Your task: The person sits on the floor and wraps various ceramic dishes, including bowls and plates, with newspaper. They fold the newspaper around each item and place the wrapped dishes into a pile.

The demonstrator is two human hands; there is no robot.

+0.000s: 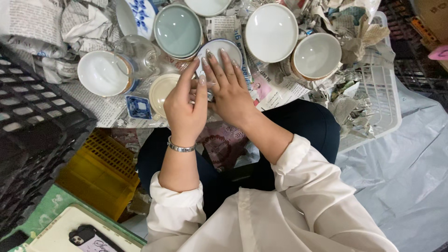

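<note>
Newspaper spread [275,86]: we see crumpled printed sheets covering the work surface under all the crockery.
Black crate [32,107]: a gridded plastic crate at the left edge, with a yellow crate [100,172] just below it.
White basket [380,100]: slatted plastic, right of the dishes, holding paper scraps.
Celadon dish [178,30]: pale green and round, beyond our hands.
White plate [271,31]: plain and round, beside a white bowl [317,56].
Small dish [219,49]: white with a blue rim, round and shallow, mostly hidden beneath our right fingers, lying on the newspaper.
Right hand [228,88]: fingers spread flat, pressing on the small dish.
Left hand [185,105]: fingers together, edge-on against the right hand, touching the dish; we cannot tell its grip.
Bracelet [180,148]: silver, on the left wrist.
</note>
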